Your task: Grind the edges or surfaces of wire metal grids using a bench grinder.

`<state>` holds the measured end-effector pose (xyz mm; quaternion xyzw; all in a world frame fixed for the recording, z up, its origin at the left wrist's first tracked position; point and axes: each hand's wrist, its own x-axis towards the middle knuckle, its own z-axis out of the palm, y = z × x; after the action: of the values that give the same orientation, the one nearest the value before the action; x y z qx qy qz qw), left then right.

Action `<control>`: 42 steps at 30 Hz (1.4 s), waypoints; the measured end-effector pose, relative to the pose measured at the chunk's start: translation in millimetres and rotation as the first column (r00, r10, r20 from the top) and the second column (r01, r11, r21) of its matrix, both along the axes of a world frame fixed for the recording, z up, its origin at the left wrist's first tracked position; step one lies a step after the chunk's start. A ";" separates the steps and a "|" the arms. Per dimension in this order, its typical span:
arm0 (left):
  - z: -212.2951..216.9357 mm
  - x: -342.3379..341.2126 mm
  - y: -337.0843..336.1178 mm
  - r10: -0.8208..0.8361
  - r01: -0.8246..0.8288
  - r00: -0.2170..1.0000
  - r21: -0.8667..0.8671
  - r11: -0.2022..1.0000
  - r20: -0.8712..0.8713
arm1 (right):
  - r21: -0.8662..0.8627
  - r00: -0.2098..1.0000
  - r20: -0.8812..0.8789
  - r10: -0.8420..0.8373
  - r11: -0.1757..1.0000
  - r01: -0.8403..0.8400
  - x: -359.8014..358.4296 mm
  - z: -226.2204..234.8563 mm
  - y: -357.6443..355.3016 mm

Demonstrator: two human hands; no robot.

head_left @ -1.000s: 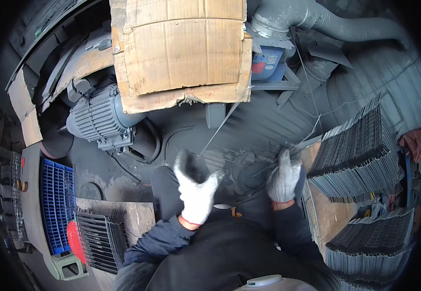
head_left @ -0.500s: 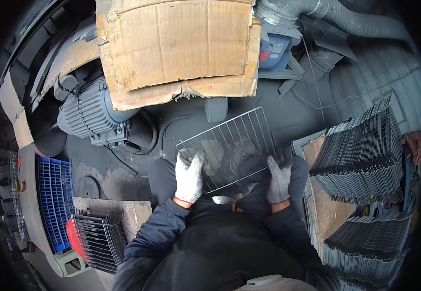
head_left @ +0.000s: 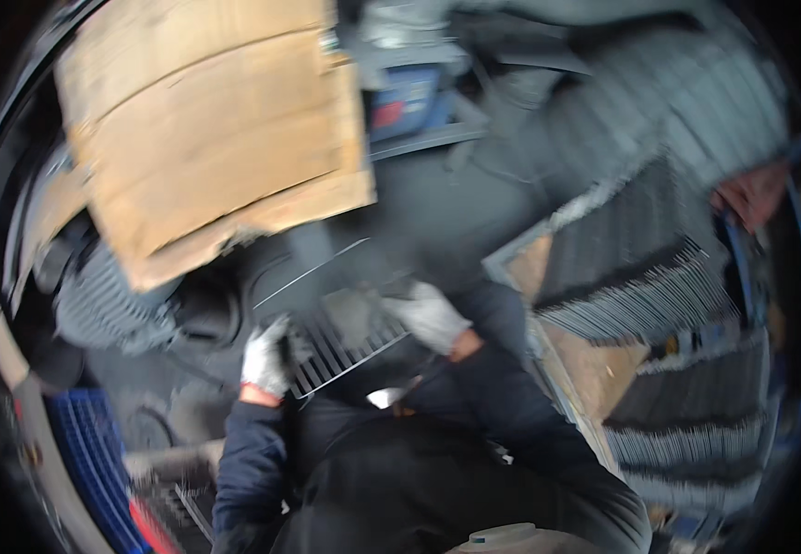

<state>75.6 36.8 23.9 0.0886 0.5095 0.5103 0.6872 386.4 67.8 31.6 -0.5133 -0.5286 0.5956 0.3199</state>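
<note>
A rectangular wire rack [head_left: 348, 370] with thin parallel bars is held tilted over my lap, its far bar and near bar showing through the blur. My left hand [head_left: 268, 358], in a whitish knitted glove with a red cuff, grips the rack's left end. At the opposite end my right hand [head_left: 428, 319], gloved alike, has its fingers pointing left and closed around the edge. Motion smears the fingertips of both hands.
To my right, tall stacks of dark wire racks [head_left: 645, 295] stand on a board [head_left: 594, 374], with more racks [head_left: 696, 434] nearer. Ahead is a big cardboard sheet [head_left: 225, 138]; a ribbed grey motor [head_left: 109, 300] sits at left. A blue crate [head_left: 91, 452] and a few racks [head_left: 179, 499] lie lower left.
My view has swung to the right, so the surroundings slide left. The rack has come with my hands, and my right hand has turned so its fingers point left.
</note>
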 end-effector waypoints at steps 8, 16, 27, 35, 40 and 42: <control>52.8 102.8 21.2 -0.259 0.231 0.962 0.255 0.939 0.086 | 0.174 0.865 0.393 -0.312 0.949 0.263 91.9 143.6 -52.7; 87.2 156.5 -28.3 -0.410 0.396 0.907 0.530 0.750 -0.097 | 0.854 0.625 -0.328 -0.708 0.060 0.516 176.6 346.3 -164.7; 47.0 137.0 -80.6 -0.386 0.374 0.922 0.260 0.890 -0.001 | 0.703 -0.330 0.431 -0.840 0.542 -0.461 308.6 329.5 -146.2; 30.1 129.3 -92.2 -0.373 0.358 0.927 0.214 0.909 0.034 | 0.744 -0.249 0.380 -0.891 0.454 -0.490 332.4 311.1 -127.5; 90.1 90.2 -113.7 -0.356 0.402 0.910 0.240 0.884 -0.214 | 0.794 -0.017 0.548 -0.836 0.527 -0.304 309.2 312.9 -126.2; 81.4 32.0 -126.6 -0.140 0.391 0.846 0.420 0.819 -0.515 | 0.797 -0.003 0.549 -0.836 0.525 -0.297 323.8 308.2 -134.7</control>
<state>107.6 -89.9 105.3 0.4578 0.4864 0.4862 0.5635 710.2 -66.9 339.8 -0.6768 -0.6420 -0.3072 0.1881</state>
